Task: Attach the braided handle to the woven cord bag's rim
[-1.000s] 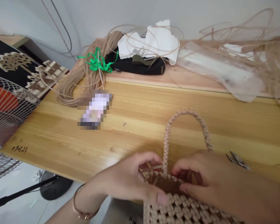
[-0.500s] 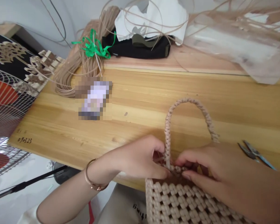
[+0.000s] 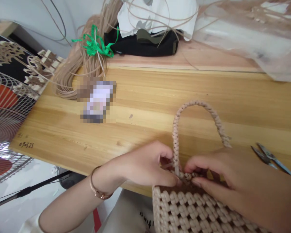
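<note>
A beige woven bag (image 3: 184, 208) stands at the lower right, its braided handle (image 3: 176, 132) arching up over the table. My left hand (image 3: 155, 165) pinches the bag's far rim at the foot of the handle, thumb on the inner side and fingers curled behind. Just to the right, my right hand (image 3: 223, 174) has thumb and forefinger closed on the same rim. A short light strand end shows near my left fingers; what lies between the fingertips is mostly hidden. Pliers with blue grips (image 3: 273, 158) lie beyond my right hand.
A phone (image 3: 99, 102), blurred out, lies on the wooden table (image 3: 140, 97). Behind it are a coil of beige cord (image 3: 68, 77) with green ties (image 3: 95, 43), a black pouch (image 3: 145, 45) and plastic wrapping (image 3: 247, 42). A fan (image 3: 7, 129) stands at the left edge.
The view has shifted slightly, so the table things sit a little higher. Both hands keep their grip on the bag's rim, with hardly any movement.
</note>
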Tool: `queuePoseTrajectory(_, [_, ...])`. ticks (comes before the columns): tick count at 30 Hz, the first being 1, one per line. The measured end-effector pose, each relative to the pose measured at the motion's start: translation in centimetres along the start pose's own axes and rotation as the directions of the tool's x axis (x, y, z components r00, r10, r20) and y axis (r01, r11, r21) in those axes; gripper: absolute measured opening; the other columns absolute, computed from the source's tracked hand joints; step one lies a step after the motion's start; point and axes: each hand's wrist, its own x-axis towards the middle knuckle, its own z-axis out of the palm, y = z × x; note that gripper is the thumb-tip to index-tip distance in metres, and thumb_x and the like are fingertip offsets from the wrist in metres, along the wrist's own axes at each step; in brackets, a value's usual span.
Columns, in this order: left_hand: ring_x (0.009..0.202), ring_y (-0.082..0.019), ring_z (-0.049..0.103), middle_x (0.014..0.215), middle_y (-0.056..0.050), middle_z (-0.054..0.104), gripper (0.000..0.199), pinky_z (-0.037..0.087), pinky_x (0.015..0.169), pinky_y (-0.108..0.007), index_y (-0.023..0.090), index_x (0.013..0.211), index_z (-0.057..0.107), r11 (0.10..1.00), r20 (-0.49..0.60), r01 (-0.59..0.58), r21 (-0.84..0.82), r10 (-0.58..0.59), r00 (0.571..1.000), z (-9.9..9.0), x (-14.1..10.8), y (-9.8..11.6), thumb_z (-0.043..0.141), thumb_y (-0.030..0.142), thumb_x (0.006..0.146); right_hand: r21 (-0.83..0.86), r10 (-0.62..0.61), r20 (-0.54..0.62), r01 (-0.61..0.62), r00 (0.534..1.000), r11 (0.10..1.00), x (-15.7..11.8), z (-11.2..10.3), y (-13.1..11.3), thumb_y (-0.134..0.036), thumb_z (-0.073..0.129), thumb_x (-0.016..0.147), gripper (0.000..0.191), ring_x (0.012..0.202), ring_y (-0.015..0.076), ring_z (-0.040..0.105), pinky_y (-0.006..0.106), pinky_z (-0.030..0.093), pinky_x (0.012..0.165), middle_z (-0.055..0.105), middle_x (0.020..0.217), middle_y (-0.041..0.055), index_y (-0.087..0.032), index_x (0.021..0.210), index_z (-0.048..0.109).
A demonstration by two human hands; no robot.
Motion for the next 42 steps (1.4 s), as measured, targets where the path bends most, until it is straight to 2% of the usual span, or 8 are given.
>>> queuePoseTrajectory(6, [0.069,-0.012,0.054,0.07,0.002,0.055,0.011,0.042,0.059,-0.022,0.015,0.065,0.048,0.998,0.031,0.056,0.001,-0.056,0.998,-0.1,0.1,-0.1,0.058,0.015,0.07,0.022,-0.013,0.03,0.012,0.999,1.0,0.3,0.1,0.3,-0.013,0.053,0.077,0.022,0.055,0.0113,0.057,0.024,0.037,0.049,0.064,0.061,-0.0092,-0.03,0.068,0.063])
queuePoseTrajectory(10, [0.07,-0.013,0.055,0.071,0.001,0.058,0.015,0.043,0.06,-0.023,0.015,0.062,0.046,0.997,0.031,0.072,-0.001,-0.072,0.997,-0.1,0.1,-0.2,0.058,0.017,0.07,0.022,-0.043,0.034,0.043,0.998,0.999,0.4,0.2,0.7,-0.014,0.052,0.077,0.022,0.055,0.011,0.058,0.022,0.037,0.048,0.065,0.062,-0.0097,-0.032,0.07,0.063])
queuePoseTrajectory(15, [0.07,-0.012,0.054,0.071,0.001,0.056,0.018,0.044,0.062,-0.023,0.015,0.06,0.045,0.998,0.026,0.056,-0.019,-0.056,0.998,0.0,0.1,-0.3,0.059,0.017,0.07,0.005,-0.028,0.021,0.028,0.999,1.0,0.4,0.3,0.6,-0.014,0.053,0.076,0.02,0.053,0.0112,0.057,0.024,0.037,0.048,0.064,0.06,-0.009,-0.03,0.069,0.063])
queuePoseTrajectory(22, [0.063,-0.01,0.048,0.061,0.005,0.041,0.017,0.043,0.062,-0.023,0.015,0.06,0.048,0.999,0.035,0.029,-0.02,-0.028,0.999,-0.4,0.3,-0.3,0.062,0.017,0.069,-0.01,-0.039,-0.038,0.039,0.999,0.999,0.1,0.4,0.3,-0.01,0.054,0.075,0.021,0.056,0.0136,0.057,0.026,0.038,0.051,0.066,0.064,-0.0064,-0.028,0.07,0.064])
queuePoseTrajectory(27, [0.062,-0.01,0.048,0.064,0.004,0.049,0.013,0.043,0.061,-0.023,0.014,0.067,0.055,0.999,0.096,0.027,-0.03,-0.024,0.995,-0.7,0.7,-0.4,0.066,0.02,0.068,0.005,-0.056,-0.045,0.056,0.997,0.998,0.2,0.4,0.4,-0.01,0.054,0.075,0.023,0.058,0.0141,0.059,0.026,0.038,0.05,0.067,0.066,-0.0057,-0.03,0.072,0.066])
queuePoseTrajectory(32, [0.066,-0.011,0.052,0.068,0.002,0.056,0.002,0.042,0.061,-0.023,0.013,0.069,0.059,1.0,0.045,0.001,0.03,-0.003,0.999,-0.4,0.7,-0.1,0.06,0.013,0.068,-0.031,-0.04,-0.04,0.039,0.998,0.999,0.4,0.7,0.4,-0.009,0.054,0.073,0.024,0.058,0.0144,0.059,0.025,0.038,0.051,0.067,0.066,-0.0064,-0.03,0.072,0.065])
queuePoseTrajectory(36, [0.066,-0.012,0.053,0.07,0.0,0.06,0.005,0.042,0.059,-0.023,0.011,0.071,0.062,0.993,0.022,0.024,0.12,-0.027,0.999,-0.2,0.7,0.1,0.059,0.013,0.067,-0.069,-0.014,-0.02,0.013,1.0,0.998,0.4,0.9,0.5,-0.01,0.053,0.074,0.021,0.059,0.0159,0.059,0.027,0.039,0.051,0.067,0.068,-0.005,-0.029,0.073,0.064])
queuePoseTrajectory(42, [0.062,-0.009,0.051,0.068,0.002,0.059,0.01,0.038,0.053,-0.019,0.012,0.075,0.063,0.997,0.015,0.011,0.071,-0.012,1.0,-0.7,0.5,0.1,0.065,0.02,0.069,-0.072,-0.066,-0.069,0.061,0.995,0.996,0.3,1.0,0.6,-0.01,0.052,0.074,0.021,0.054,0.0147,0.057,0.026,0.037,0.048,0.066,0.063,-0.0045,-0.027,0.068,0.062])
